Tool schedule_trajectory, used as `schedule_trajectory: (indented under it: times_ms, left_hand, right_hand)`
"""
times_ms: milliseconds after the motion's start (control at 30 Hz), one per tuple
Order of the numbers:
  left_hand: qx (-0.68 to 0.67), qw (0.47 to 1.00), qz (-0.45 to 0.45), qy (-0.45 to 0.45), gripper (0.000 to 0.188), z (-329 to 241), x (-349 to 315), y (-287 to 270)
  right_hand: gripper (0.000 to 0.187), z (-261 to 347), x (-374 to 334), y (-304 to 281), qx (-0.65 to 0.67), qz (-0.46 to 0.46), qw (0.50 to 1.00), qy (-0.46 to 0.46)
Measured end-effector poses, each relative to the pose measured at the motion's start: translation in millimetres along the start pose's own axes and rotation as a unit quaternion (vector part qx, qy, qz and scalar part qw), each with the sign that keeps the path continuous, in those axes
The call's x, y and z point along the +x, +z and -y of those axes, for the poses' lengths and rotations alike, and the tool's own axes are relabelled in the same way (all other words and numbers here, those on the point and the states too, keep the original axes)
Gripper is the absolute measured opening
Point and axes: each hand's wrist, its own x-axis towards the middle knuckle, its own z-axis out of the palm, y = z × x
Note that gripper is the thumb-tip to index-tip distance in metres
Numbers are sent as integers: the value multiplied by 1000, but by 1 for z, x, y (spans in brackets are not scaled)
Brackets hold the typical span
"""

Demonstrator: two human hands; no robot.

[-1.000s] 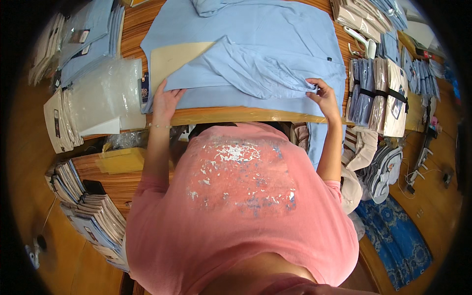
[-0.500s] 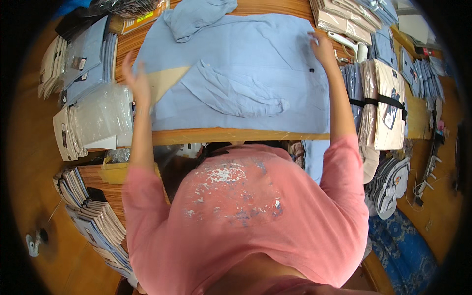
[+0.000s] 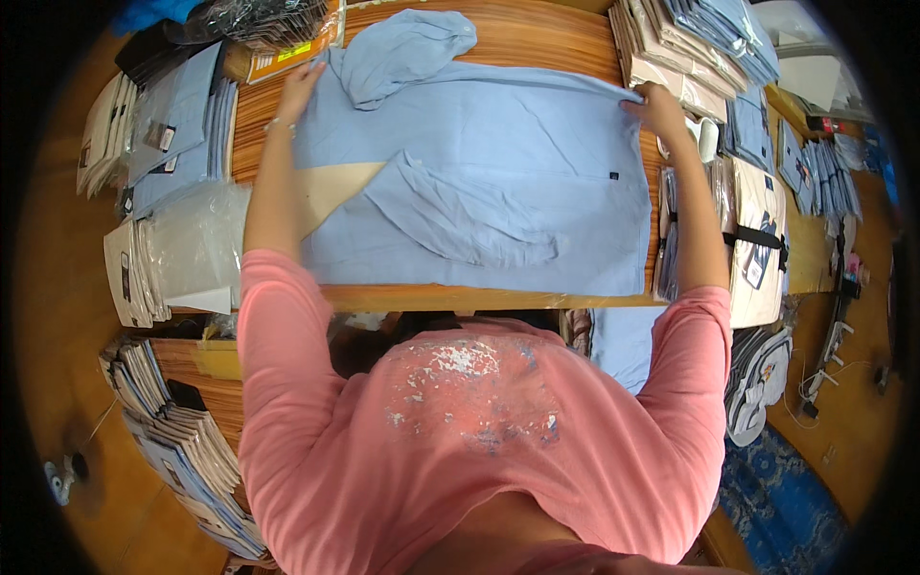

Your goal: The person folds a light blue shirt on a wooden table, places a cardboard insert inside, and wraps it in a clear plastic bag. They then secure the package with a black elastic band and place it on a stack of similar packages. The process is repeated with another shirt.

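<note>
A: Two hands work at the far edge of one light blue shirt, which lies spread flat on the wooden bench, a sleeve folded across its middle.

B: State of each grip?

A: Left hand: fingers rest on the shirt's far left corner, near the bunched collar; whether they pinch the cloth I cannot tell. Right hand: fingers closed on the far right corner of the shirt, at the hem.

B: Surroundings?

A: Tan cardboard sheet shows from under the shirt's left side. Clear plastic bags lie to the left, beside stacks of folded shirts. More packed shirts stand just right of the right forearm. Person wears a pink top.
</note>
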Motion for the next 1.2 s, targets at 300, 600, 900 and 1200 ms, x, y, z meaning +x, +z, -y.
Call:
schedule_trajectory:
  times_ms: [300, 600, 900, 1200]
  left_hand:
    - [-21, 998, -20, 46, 41, -83, -196, -62]
    - [211, 921, -18, 328, 48, -88, -311, 48]
    - [337, 841, 187, 380, 29, -71, -295, 97]
    - [310, 830, 206, 415, 16, -77, -310, 97]
  right_hand:
    - [42, 11, -153, -59, 340, -113, 933, 43]
    - [35, 12, -283, 32, 367, 1, 914, 171]
    - [30, 22, -299, 7, 255, 74, 954, 142]
    - [39, 12, -322, 63, 110, 40, 985, 124]
